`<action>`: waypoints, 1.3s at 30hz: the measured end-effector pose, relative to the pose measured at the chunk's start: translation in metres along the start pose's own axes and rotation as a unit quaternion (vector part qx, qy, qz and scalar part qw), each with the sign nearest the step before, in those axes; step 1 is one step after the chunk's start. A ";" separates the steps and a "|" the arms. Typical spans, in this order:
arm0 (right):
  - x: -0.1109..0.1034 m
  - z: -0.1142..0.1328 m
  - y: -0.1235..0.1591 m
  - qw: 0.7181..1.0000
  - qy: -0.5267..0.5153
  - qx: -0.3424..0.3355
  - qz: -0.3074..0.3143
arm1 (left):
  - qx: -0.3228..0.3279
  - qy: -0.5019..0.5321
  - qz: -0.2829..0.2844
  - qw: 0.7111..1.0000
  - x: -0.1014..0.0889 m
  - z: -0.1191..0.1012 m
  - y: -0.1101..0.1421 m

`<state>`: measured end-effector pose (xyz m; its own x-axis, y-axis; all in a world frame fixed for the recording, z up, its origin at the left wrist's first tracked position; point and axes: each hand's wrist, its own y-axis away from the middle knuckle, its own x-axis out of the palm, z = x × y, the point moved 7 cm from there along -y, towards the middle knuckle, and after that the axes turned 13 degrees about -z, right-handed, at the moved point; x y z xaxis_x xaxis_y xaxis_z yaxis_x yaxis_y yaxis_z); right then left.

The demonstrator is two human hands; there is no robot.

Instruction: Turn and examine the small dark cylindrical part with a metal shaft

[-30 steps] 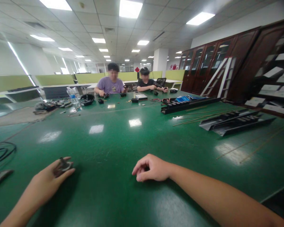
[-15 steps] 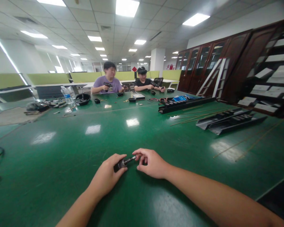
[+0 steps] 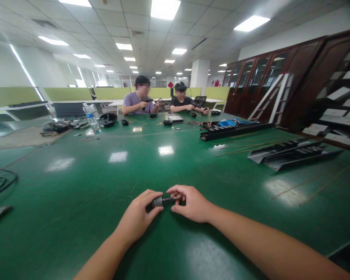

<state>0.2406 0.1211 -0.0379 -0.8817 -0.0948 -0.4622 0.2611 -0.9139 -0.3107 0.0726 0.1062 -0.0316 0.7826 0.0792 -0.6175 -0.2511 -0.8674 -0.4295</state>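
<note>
My left hand (image 3: 138, 217) and my right hand (image 3: 192, 203) meet low over the green table (image 3: 111, 186), close to me. Between them is a small dark cylindrical part with a metal tip (image 3: 161, 201). The left hand's fingers wrap its dark body. The right hand pinches the metal end with thumb and forefinger. Most of the part is hidden under the fingers.
Two people sit at the far end handling small tools. Black trays (image 3: 291, 153) and a long black rail (image 3: 236, 130) lie at the right with thin rods. A water bottle (image 3: 90, 114) and clutter stand far left. Black cables (image 3: 0, 182) lie at the left edge.
A second ago my left hand was far left holding the dark part, apart from my right. It has moved right, and both hands now grip the part together.
</note>
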 end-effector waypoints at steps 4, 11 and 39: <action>0.000 0.000 0.000 1.000 0.008 -0.007 -0.003 | 0.003 -0.003 0.000 1.000 0.003 0.000 0.003; 0.001 0.001 0.000 1.000 0.017 -0.011 0.014 | -0.013 -0.025 -0.019 0.999 0.003 0.004 0.004; 0.001 0.001 -0.001 0.999 0.031 -0.009 0.003 | 0.080 -0.126 -0.023 0.989 0.007 -0.013 0.005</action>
<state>0.2394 0.1216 -0.0376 -0.8540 -0.0759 -0.5148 0.2744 -0.9062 -0.3216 0.0841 0.0960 -0.0293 0.6333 0.2542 -0.7310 -0.3214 -0.7728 -0.5472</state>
